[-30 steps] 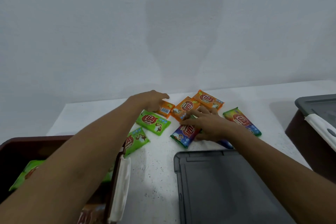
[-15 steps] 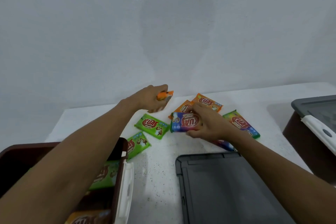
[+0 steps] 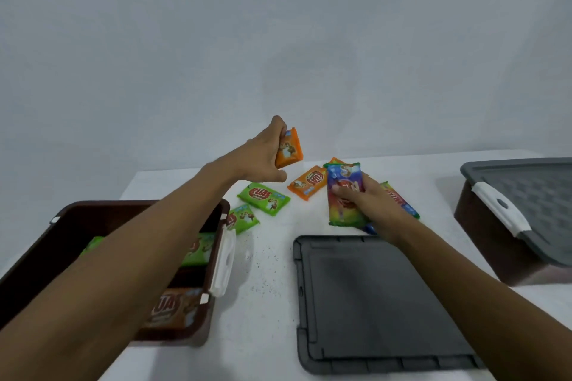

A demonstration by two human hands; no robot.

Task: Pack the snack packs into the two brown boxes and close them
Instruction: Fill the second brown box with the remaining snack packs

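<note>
Head view, looking down over both forearms. Landmark: grey lid [image 3: 380,303], lying flat on the white table [image 3: 263,318].

Left hand [image 3: 263,161]: raised beyond the lid's far-left corner, fingers and thumb curled round an orange pack [image 3: 289,148], clear of the table.

Right hand [image 3: 365,198]: just past the lid's far edge, gripping a rainbow pack [image 3: 343,195] by its side. The pack stands nearly on end. Cannot tell whether its lower end touches the table.

Open brown box [image 3: 173,334]: left of the lid, several packs inside, white latch [image 3: 223,260] on the wall facing the lid.

Second brown box [image 3: 483,232]: right of the lid, with its own grey cover on top. Cannot tell whether it is latched.

Loose stock beyond the lid's far edge: two green packs [image 3: 264,198], one loose orange pack [image 3: 308,182], and at least one more partly hidden under the right wrist.

Risks, as judged:
- The wrappers look slick. A quick swing toward the box could let a pack slide out of the fingers.
- If both hands head for the one open box, they would meet left of the lid. They could bump, or a pack could catch the rim or latch.
- The right wrist lies over hidden packs. Dragging it back could sweep them onto the lid.
- The box right of the lid is covered. A pack carried there has nowhere to go until a hand is free.
</note>
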